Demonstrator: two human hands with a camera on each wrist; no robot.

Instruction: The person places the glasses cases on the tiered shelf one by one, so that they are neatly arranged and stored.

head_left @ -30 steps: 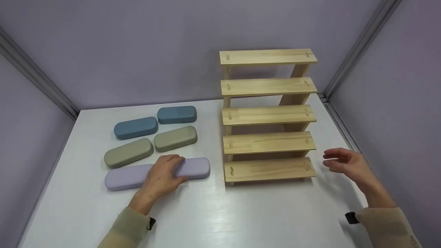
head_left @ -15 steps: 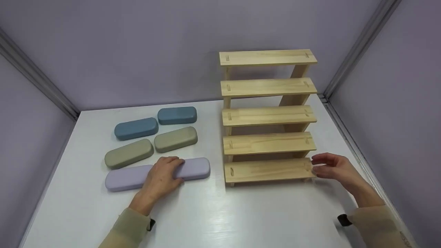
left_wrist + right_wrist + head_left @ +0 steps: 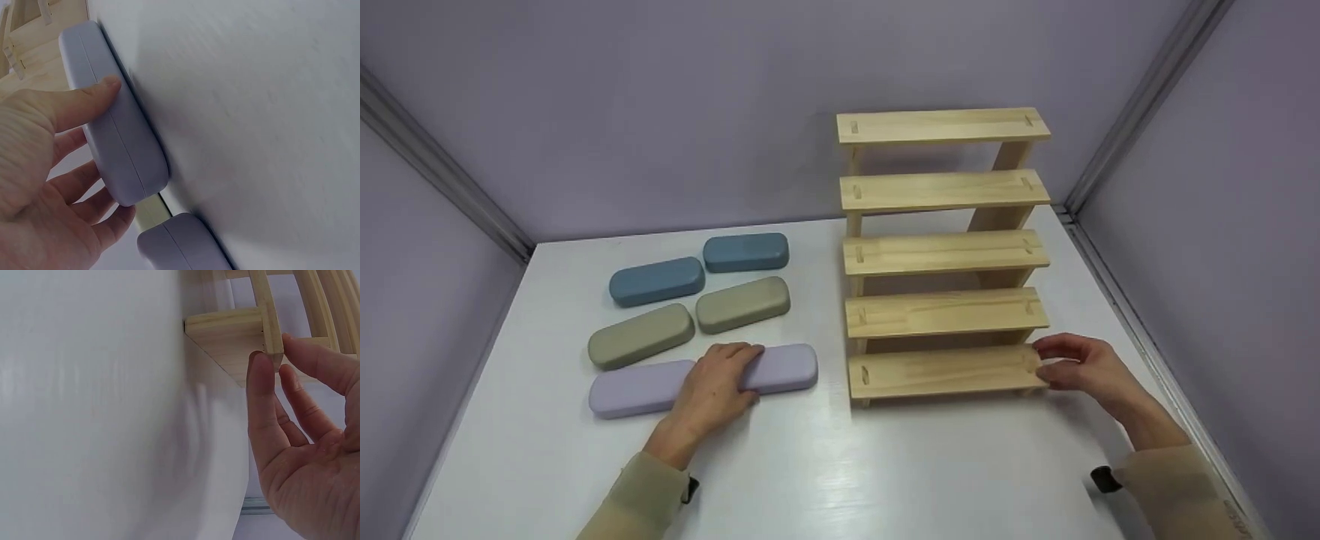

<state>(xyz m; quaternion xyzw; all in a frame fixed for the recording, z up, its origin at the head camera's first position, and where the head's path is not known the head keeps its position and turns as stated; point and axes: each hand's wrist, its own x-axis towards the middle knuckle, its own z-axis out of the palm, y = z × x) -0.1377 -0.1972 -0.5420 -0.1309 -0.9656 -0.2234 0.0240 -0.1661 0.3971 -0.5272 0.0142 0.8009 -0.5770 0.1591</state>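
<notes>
Purple case (image 3: 786, 368) nearest the rack (image 3: 945, 253) sits on the tabletop (image 3: 840, 465), left hand (image 3: 711, 391) gripping it, right (image 3: 1087, 373) pinching the bottom shelf (image 3: 941, 373), so it's probably the grab-and-steady step, and next kinda calls for a clean lift.

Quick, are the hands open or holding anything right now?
Left hand: closed, gripping the right lilac case.
Right hand: closed, pinching the right end of the lowest wooden shelf.
</notes>
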